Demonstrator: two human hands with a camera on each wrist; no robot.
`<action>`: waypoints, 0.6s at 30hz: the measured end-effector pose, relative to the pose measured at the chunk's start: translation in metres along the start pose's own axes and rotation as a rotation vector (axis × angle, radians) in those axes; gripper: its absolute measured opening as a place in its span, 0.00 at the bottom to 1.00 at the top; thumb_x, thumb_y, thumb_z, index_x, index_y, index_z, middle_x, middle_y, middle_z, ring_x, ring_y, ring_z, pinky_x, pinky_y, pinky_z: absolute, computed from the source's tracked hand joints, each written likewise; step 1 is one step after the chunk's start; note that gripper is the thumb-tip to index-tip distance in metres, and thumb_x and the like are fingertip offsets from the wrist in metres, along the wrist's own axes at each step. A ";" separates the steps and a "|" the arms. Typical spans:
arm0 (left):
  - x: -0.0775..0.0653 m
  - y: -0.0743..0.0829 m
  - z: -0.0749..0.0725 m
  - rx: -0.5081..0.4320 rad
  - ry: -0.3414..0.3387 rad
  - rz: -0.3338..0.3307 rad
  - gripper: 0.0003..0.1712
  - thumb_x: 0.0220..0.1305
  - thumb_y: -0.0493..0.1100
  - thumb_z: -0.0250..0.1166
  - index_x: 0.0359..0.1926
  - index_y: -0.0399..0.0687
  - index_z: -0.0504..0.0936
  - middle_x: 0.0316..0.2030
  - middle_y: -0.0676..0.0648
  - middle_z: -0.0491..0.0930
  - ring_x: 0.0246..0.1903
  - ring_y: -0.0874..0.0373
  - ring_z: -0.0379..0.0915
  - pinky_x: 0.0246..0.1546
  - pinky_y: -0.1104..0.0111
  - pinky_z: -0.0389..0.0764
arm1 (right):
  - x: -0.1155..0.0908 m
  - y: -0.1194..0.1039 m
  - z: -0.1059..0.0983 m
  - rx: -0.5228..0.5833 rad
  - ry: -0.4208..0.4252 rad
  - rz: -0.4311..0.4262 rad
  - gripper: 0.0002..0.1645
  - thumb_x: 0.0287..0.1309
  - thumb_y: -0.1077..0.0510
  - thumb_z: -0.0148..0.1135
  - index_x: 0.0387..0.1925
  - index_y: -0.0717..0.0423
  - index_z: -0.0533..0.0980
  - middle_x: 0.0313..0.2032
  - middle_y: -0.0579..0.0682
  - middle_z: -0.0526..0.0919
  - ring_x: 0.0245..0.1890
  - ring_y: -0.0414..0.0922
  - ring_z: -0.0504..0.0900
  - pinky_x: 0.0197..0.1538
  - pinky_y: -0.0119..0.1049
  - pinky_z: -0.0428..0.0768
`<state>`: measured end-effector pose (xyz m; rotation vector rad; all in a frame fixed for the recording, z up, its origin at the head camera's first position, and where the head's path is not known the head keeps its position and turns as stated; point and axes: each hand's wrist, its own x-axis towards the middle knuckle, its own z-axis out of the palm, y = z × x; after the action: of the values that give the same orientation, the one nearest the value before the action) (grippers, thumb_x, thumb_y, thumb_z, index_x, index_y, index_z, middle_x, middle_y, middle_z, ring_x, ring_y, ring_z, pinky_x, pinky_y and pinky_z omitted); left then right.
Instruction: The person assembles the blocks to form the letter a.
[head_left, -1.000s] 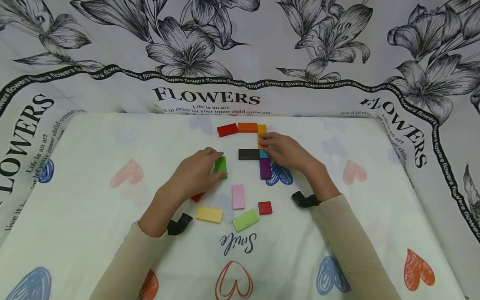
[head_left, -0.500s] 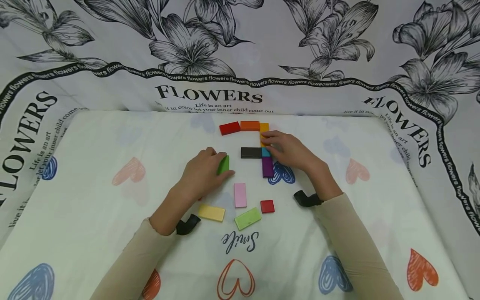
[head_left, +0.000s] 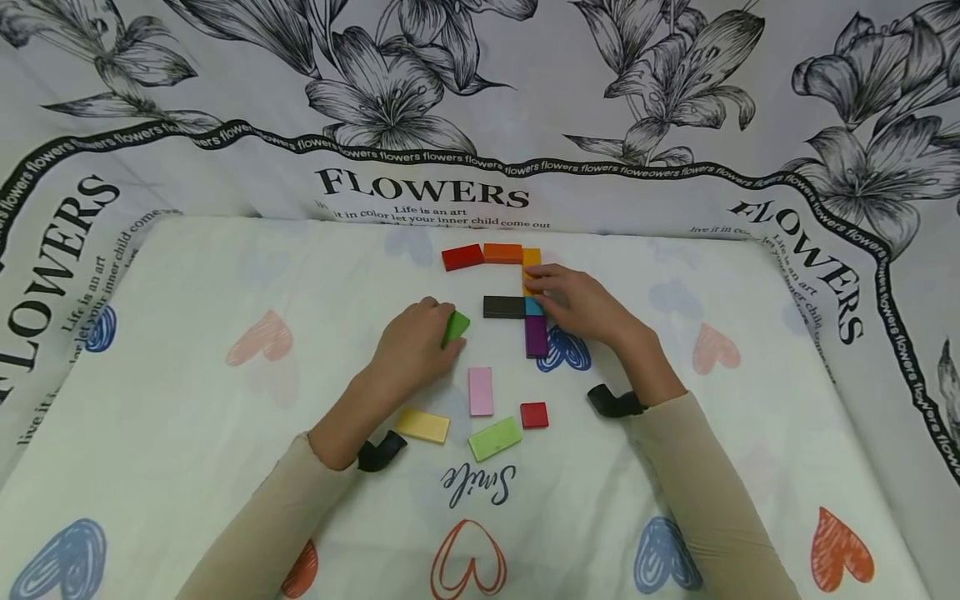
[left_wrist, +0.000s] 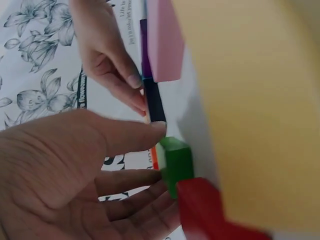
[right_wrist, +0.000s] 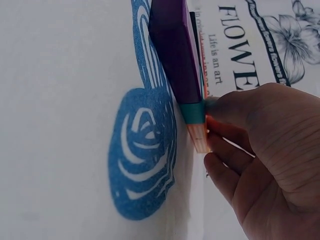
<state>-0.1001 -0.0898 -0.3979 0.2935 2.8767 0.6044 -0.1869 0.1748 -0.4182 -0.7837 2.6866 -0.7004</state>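
Floral cloth [head_left: 622, 200] at the far side, black-and-white lilies, "FLOWERS" lettering, dark ribbon border. White sheet [head_left: 165, 442] before it, printed with hearts and "Smile".

Far group of flat blocks: red block [head_left: 462, 257] slightly askew, its end against orange block [head_left: 503, 253]; then amber block [head_left: 531, 257], teal block [head_left: 533, 306] and purple block [head_left: 536, 337] running toward the person. Black block [head_left: 503, 307] juts left from the teal one.

Loose, nearer the person: pink block [head_left: 481, 392], pale yellow block [head_left: 423, 426], lime block [head_left: 495, 439] set at a slant, small red square [head_left: 534, 415]. Another red piece [left_wrist: 200, 205] shows in the left wrist view only; the left hand and forearm cover it from above. Pale yellow fills much of that view.

Left hand [head_left: 415, 342] palm inward, thumb and fingers pinching green block [head_left: 455, 327], which sits at a slant left of the black one, apart from it. Whether it touches the sheet, cannot tell.

Right hand [head_left: 583, 307] reaches in from the right, fingers relaxed, gripping nothing, tips touching amber and teal. Both forearms angle inward, beige sleeves [head_left: 712, 492] to the wrists.
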 end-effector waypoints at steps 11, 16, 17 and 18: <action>0.009 0.002 0.000 -0.085 0.051 -0.001 0.23 0.69 0.39 0.70 0.62 0.35 0.83 0.50 0.37 0.86 0.43 0.46 0.79 0.46 0.57 0.84 | -0.001 0.000 -0.003 0.012 -0.015 -0.003 0.26 0.76 0.57 0.60 0.71 0.55 0.76 0.76 0.53 0.73 0.80 0.56 0.66 0.81 0.55 0.67; 0.019 0.004 -0.007 -0.095 0.039 0.035 0.21 0.68 0.37 0.69 0.60 0.37 0.85 0.50 0.38 0.86 0.43 0.46 0.79 0.45 0.57 0.84 | -0.001 0.002 -0.003 0.009 -0.010 0.000 0.26 0.76 0.57 0.60 0.71 0.55 0.76 0.76 0.53 0.73 0.80 0.55 0.66 0.81 0.55 0.67; 0.021 0.004 -0.008 -0.093 0.031 0.035 0.21 0.68 0.36 0.68 0.61 0.37 0.85 0.51 0.38 0.86 0.44 0.46 0.79 0.45 0.57 0.84 | -0.001 0.002 -0.002 0.013 -0.010 0.003 0.26 0.76 0.57 0.60 0.71 0.54 0.76 0.76 0.53 0.73 0.80 0.55 0.66 0.81 0.55 0.68; 0.023 0.004 -0.009 -0.089 0.022 0.033 0.22 0.67 0.36 0.68 0.61 0.37 0.85 0.51 0.38 0.86 0.44 0.46 0.79 0.45 0.56 0.84 | -0.001 0.003 -0.002 0.013 -0.011 0.002 0.26 0.76 0.56 0.60 0.71 0.54 0.76 0.76 0.53 0.73 0.80 0.55 0.66 0.81 0.55 0.68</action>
<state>-0.1235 -0.0844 -0.3914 0.3240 2.8609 0.7438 -0.1880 0.1778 -0.4179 -0.7797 2.6696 -0.7107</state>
